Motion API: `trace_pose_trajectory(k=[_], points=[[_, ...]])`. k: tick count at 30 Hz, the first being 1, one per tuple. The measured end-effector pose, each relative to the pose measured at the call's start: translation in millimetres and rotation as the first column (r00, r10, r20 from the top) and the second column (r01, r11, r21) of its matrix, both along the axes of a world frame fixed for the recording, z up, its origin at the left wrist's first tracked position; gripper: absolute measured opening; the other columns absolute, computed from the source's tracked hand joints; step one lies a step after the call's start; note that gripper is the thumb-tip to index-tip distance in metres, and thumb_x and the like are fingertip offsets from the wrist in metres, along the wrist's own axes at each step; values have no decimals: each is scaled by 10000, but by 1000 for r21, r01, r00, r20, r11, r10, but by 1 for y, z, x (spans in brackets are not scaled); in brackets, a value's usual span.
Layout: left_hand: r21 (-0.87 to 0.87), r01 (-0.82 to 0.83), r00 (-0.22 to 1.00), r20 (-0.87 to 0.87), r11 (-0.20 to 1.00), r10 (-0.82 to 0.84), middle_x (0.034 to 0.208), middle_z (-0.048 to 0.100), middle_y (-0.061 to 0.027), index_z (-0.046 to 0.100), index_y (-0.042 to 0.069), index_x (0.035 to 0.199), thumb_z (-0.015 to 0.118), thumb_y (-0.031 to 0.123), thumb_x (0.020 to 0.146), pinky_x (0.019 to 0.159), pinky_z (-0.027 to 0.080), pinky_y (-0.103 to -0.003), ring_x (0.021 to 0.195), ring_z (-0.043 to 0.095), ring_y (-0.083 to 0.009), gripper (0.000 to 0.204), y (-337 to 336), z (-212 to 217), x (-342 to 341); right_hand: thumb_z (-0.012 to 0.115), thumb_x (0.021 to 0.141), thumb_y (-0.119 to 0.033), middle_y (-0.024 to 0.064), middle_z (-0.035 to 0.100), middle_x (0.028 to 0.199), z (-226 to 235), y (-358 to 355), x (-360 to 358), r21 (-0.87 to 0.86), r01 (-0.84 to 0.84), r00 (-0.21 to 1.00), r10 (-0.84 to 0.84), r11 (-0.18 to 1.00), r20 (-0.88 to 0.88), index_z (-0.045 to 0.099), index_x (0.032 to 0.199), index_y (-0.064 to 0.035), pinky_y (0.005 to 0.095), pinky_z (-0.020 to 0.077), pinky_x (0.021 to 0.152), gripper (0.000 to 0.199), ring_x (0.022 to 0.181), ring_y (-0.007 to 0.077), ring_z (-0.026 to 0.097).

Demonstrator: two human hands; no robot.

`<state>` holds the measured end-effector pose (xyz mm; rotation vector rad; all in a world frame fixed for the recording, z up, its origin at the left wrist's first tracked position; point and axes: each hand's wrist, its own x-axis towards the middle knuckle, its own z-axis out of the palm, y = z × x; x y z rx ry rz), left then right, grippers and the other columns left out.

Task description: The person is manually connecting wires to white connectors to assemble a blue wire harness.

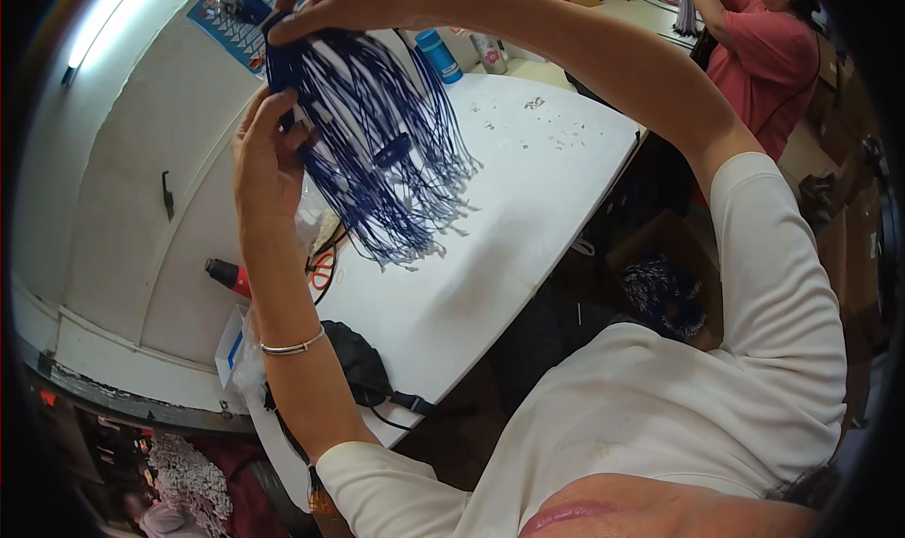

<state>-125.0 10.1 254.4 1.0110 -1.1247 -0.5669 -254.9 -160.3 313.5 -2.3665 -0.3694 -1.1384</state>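
Note:
A bundle of thin dark blue wires (363, 133) hangs in the air over the far left part of the white table (490, 246). Its gathered end, with small metallic tips, points up and left, while the loose strands fan downward to pale tips. Near the top, my right hand (316, 1) is closed around the bundle, thumb along its side. My left hand (271, 142) grips it just below, fingers curled at its left edge. Among the strands shows a small dark blue band-like piece (392, 150); whether it is attached I cannot tell.
Beyond the bundle stand a blue bottle (438, 56) and a patterned cup (489, 54). Orange-handled scissors (322, 269), a red-and-black tool (228, 277) and a black bag (356, 361) lie leftward. Small scraps (535, 104) dot the tabletop. A carton (627, 246) holds more wires. Another person (768, 62) works at right.

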Motion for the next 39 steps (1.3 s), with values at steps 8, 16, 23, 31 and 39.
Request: trace_pose_trajectory(k=[8, 16, 23, 31, 39], points=[[96, 26, 1000, 15, 995, -27, 768, 631, -37, 658, 1, 1063, 631, 32, 827, 506, 375, -160, 510, 473, -49, 240, -13, -63, 16, 598, 933, -264, 93, 643, 847, 1, 9, -47, -31, -315, 893, 307, 949, 328, 618, 1092, -15, 275, 517, 666, 297, 719, 147, 612], [-25, 8, 989, -145, 1000, -11, 775, 639, -57, 665, -6, 1063, 627, 16, 858, 522, 380, -155, 554, 530, -77, 210, 0, -74, 14, 610, 931, -266, 54, 596, 756, -12, -8, -57, -331, -464, 747, 564, 822, 353, 644, 1048, -23, 241, 462, 587, 272, 633, 115, 547], [83, -258, 900, 384, 963, 208, 848, 655, -84, 658, -2, 1086, 622, 56, 900, 576, 415, -176, 668, 587, -97, 197, 19, -56, 17, 629, 925, -283, 19, 544, 663, -5, -25, -27, 251, -390, 907, 323, 886, 270, 678, 988, -52, 205, 407, 523, 245, 553, 94, 478], [45, 71, 995, -69, 996, -68, 876, 663, -95, 655, 18, 1096, 642, 96, 900, 647, 434, -207, 723, 601, -109, 212, 39, -61, 37, 632, 932, -285, -9, 516, 624, -13, -20, -10, 575, -294, 948, 310, 764, 72, 687, 959, -69, 204, 342, 450, 224, 495, 67, 419], [175, 24, 952, 297, 984, -76, 848, 661, -90, 658, 33, 1082, 669, 65, 855, 667, 462, -230, 672, 560, -114, 230, 54, -31, 33, 626, 941, -279, -14, 536, 630, 11, 22, -59, 675, 30, 967, 151, 737, -208, 679, 949, -77, 202, 299, 394, 209, 452, 51, 386]])
